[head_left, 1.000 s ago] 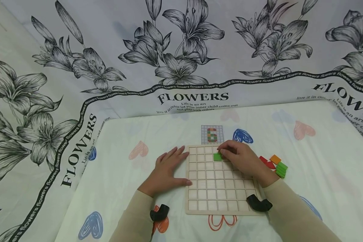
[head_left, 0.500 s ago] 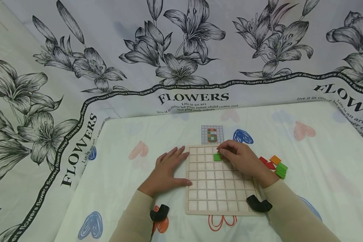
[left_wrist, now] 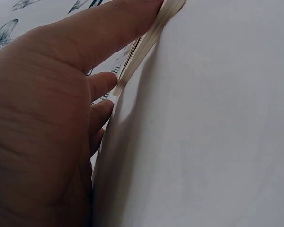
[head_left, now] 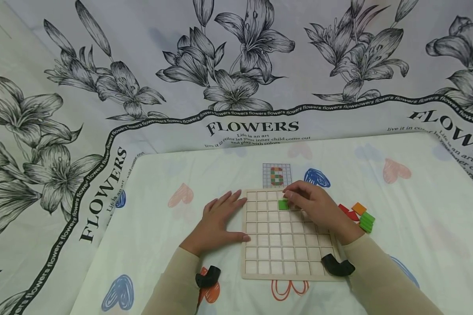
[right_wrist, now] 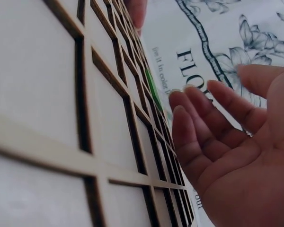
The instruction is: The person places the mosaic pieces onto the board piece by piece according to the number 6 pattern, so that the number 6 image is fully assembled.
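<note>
A square wooden grid board (head_left: 275,240) lies in front of me. One green square tile (head_left: 283,204) sits in a cell near its top, also seen as a green strip (right_wrist: 154,90) in the right wrist view. My right hand (head_left: 317,208) reaches over the board, loosely bent fingers beside that tile. No piece shows between thumb and fingers in the right wrist view. My left hand (head_left: 220,223) rests against the board's left edge with fingers spread, thumb and fingertips touching the frame. The left wrist view shows this thumb (left_wrist: 128,19) on the rim.
Right of the board, partly behind my right wrist, lie red tiles (head_left: 352,215), an orange tile (head_left: 359,207) and several green tiles (head_left: 367,221). A gridded pattern card (head_left: 276,175) with a coloured figure lies beyond the board. A heart-printed cloth (head_left: 161,245) covers the table.
Almost nothing differs. The right hand's fingers have shifted very slightly near the green tile. The left hand and the board stay in place.
</note>
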The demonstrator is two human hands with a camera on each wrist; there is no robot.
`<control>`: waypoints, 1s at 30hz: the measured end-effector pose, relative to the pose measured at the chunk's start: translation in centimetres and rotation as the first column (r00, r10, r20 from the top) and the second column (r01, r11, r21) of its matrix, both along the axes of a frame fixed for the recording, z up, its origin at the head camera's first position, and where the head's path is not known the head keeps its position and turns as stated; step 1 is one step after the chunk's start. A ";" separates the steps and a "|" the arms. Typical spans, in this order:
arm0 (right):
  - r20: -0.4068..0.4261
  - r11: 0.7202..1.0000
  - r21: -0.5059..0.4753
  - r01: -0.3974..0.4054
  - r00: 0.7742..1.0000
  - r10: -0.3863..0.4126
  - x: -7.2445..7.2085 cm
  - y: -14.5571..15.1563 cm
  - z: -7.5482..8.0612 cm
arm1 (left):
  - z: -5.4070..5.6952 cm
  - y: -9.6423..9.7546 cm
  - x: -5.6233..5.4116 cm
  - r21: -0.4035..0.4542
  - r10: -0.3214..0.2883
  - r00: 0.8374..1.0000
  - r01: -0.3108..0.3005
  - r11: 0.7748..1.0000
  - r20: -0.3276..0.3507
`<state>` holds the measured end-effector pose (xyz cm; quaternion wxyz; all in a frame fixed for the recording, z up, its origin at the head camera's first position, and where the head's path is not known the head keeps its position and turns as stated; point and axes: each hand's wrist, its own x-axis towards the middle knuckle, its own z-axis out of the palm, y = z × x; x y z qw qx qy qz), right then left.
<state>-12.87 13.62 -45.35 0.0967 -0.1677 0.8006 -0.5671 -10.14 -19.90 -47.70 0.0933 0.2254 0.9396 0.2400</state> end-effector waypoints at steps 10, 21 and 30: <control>0.018 0.997 -0.079 -0.017 1.000 0.018 -0.2 0.2 0.4 | -0.1 0.1 -0.1 -0.004 -0.003 1.000 0.003 1.000 0.003; -0.024 0.994 -0.104 -0.036 0.999 0.033 -0.2 0.5 1.8 | 0.0 0.2 0.0 -0.001 0.001 1.000 -0.001 1.000 -0.015; -0.033 0.996 -0.084 -0.029 0.999 0.026 0.0 0.8 2.9 | 0.0 0.1 0.1 0.013 0.007 1.000 -0.007 1.000 -0.019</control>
